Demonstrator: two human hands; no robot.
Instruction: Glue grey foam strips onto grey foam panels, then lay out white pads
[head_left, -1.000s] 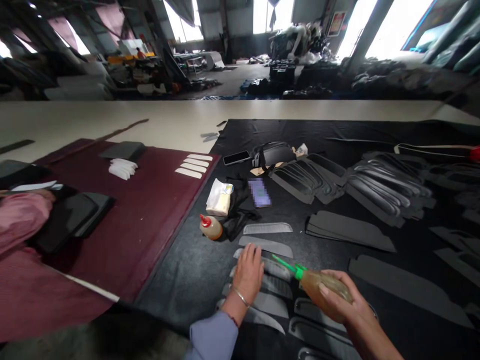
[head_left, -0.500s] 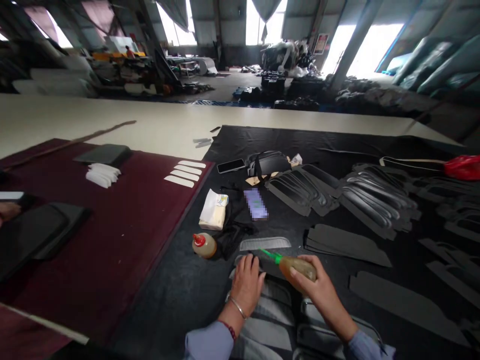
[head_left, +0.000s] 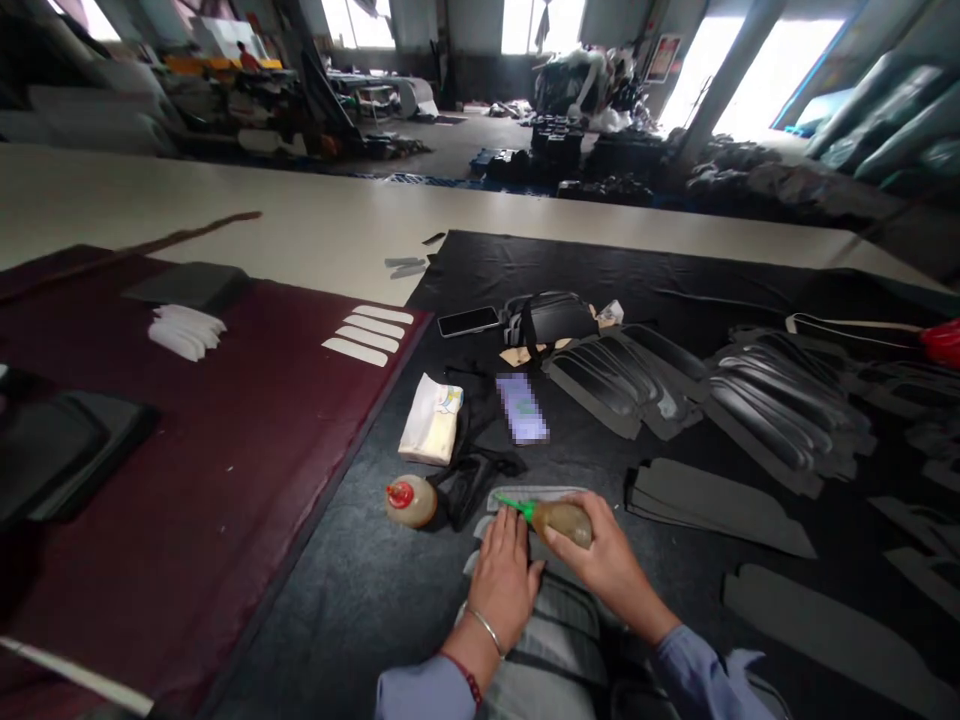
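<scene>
My right hand (head_left: 609, 552) is wrapped round a squeeze bottle (head_left: 566, 523) of brownish liquid, tilted almost level. Its thin green nozzle points left, with the tip over the left end of a grey curved piece (head_left: 551, 493). Just below that tip my left hand (head_left: 504, 575) lies flat, fingers stretched forward, on other grey pieces that it partly covers. More grey padded pieces (head_left: 559, 650) lie in a row beneath my forearms. To the left stands a second squeeze bottle (head_left: 412, 502) with a red cap.
A tissue pack (head_left: 433, 425), a pixelated purple item (head_left: 523, 408) and a phone (head_left: 469, 321) lie ahead on black sheeting. Stacks of dark cut panels (head_left: 791, 405) spread to the right. White strips (head_left: 367, 335) rest on maroon material (head_left: 277, 420) at left.
My right hand has moved left with the squeeze bottle, bringing the nozzle close above my left fingertips. My left hand has shifted slightly. The camera view has tilted down a little.
</scene>
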